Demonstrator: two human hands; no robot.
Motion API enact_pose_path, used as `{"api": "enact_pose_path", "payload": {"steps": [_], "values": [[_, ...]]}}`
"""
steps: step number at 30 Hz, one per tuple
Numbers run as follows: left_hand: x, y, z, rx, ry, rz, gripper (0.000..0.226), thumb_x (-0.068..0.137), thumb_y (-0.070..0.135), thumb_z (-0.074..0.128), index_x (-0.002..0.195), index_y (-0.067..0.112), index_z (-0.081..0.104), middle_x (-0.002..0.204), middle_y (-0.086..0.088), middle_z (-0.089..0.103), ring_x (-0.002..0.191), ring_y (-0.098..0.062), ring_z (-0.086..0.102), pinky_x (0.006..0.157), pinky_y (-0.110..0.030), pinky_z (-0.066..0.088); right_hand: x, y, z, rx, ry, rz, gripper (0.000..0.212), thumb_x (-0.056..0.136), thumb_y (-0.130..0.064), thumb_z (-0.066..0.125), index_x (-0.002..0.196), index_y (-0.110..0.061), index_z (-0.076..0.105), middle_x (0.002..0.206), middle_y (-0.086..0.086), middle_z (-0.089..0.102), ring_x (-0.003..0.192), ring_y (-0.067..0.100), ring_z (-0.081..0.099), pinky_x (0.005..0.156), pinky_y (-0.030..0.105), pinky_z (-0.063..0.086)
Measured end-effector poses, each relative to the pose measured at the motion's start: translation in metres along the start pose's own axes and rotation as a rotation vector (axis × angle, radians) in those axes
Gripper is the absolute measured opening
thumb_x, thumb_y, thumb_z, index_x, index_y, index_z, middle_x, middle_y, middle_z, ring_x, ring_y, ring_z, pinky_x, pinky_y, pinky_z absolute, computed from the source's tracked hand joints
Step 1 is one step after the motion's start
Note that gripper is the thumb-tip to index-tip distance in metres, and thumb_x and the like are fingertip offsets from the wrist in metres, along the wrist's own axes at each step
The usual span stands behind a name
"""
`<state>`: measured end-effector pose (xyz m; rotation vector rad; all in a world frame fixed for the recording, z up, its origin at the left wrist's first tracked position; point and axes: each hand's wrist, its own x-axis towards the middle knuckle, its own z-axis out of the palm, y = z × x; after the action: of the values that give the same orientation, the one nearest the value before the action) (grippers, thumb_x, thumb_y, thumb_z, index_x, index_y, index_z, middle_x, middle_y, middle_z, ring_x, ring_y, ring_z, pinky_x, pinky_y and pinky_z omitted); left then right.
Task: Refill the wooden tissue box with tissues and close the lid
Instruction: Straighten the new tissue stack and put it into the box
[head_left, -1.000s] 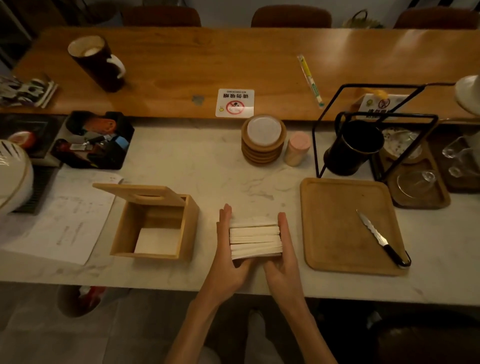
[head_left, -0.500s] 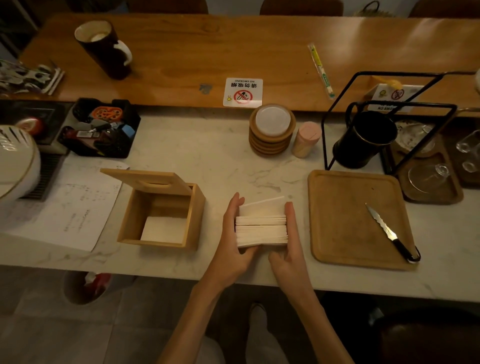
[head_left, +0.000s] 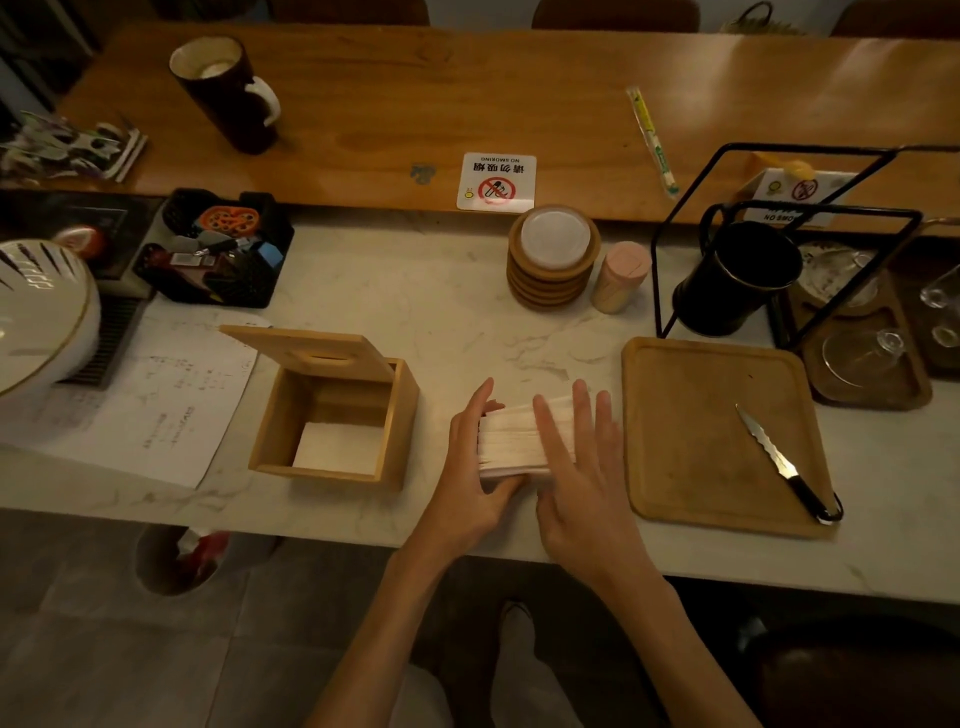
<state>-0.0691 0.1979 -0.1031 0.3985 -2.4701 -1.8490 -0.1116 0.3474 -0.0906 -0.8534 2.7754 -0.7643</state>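
Note:
A square wooden tissue box (head_left: 397, 415) stands on the marble counter with its slotted lid (head_left: 306, 351) tilted open toward the back left. A little white tissue lies flat on its bottom. Right of the box a white stack of tissues (head_left: 511, 439) rests on the counter. My left hand (head_left: 467, 483) presses against the stack's left side, thumb underneath the near edge. My right hand (head_left: 582, 473) lies flat over the top and right part of the stack, fingers spread, hiding much of it.
A wooden tray (head_left: 691, 441) with a black-handled knife (head_left: 784, 465) lies right of the stack. Behind are stacked coasters (head_left: 553, 260), a pink-capped jar (head_left: 621, 278), a black wire rack (head_left: 779, 234) with a black mug. Paper sheets (head_left: 166, 400) lie left of the box.
My right hand has shifted from gripping the stack's right side to lying flat across its top with fingers spread. The stack has stayed between both hands.

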Motion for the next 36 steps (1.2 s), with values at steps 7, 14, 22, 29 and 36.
{"api": "enact_pose_path", "payload": {"steps": [7, 14, 22, 29, 36], "values": [[-0.001, 0.005, 0.002, 0.031, 0.078, 0.053, 0.079, 0.084, 0.013, 0.076, 0.139, 0.044, 0.029, 0.125, 0.002, 0.041, 0.12, -0.01, 0.046, 0.102, -0.026, 0.047, 0.015, 0.006, -0.013, 0.765, -0.021, 0.258, 0.087, 0.091, -0.016, 0.065, 0.155, -0.028, 0.007, 0.152, -0.008, 0.031, 0.14, 0.004, 0.031, 0.117, 0.036, 0.032], [0.0, 0.003, -0.004, -0.034, 0.007, -0.019, 0.097, 0.081, 0.016, 0.078, 0.151, 0.039, 0.015, 0.145, 0.009, 0.034, 0.134, -0.009, 0.039, 0.113, -0.041, 0.04, 0.005, 0.018, -0.007, 0.657, -0.113, 0.213, 0.087, 0.093, -0.018, 0.063, 0.154, -0.032, 0.004, 0.152, -0.018, 0.025, 0.137, -0.012, 0.024, 0.112, 0.013, 0.025], [0.003, 0.002, 0.0, 0.073, 0.003, 0.038, 0.081, 0.083, 0.009, 0.075, 0.139, 0.04, 0.026, 0.133, 0.008, 0.033, 0.127, -0.002, 0.038, 0.107, -0.015, 0.038, 0.011, 0.022, -0.01, 0.521, 0.006, 0.146, 0.088, 0.09, -0.004, 0.063, 0.152, -0.023, 0.004, 0.161, -0.003, 0.007, 0.149, 0.006, 0.003, 0.12, 0.018, 0.007], [-0.001, 0.003, -0.006, 0.251, -0.024, 0.133, 0.063, 0.086, 0.013, 0.072, 0.125, 0.045, 0.033, 0.129, 0.01, 0.031, 0.125, 0.007, 0.033, 0.103, -0.007, 0.032, 0.012, 0.037, -0.02, 0.512, -0.087, 0.067, 0.054, 0.089, -0.018, 0.067, 0.133, -0.034, 0.039, 0.137, -0.026, 0.037, 0.144, 0.004, 0.021, 0.118, 0.035, 0.026], [-0.001, -0.002, -0.009, 0.347, -0.079, 0.132, 0.071, 0.087, 0.015, 0.07, 0.132, 0.047, 0.024, 0.129, 0.02, 0.024, 0.124, 0.011, 0.029, 0.102, 0.0, 0.025, 0.011, 0.045, -0.016, 0.356, -0.09, -0.01, 0.055, 0.087, -0.021, 0.071, 0.134, -0.027, 0.043, 0.136, -0.017, 0.041, 0.142, 0.003, 0.02, 0.12, 0.046, 0.021]]}}
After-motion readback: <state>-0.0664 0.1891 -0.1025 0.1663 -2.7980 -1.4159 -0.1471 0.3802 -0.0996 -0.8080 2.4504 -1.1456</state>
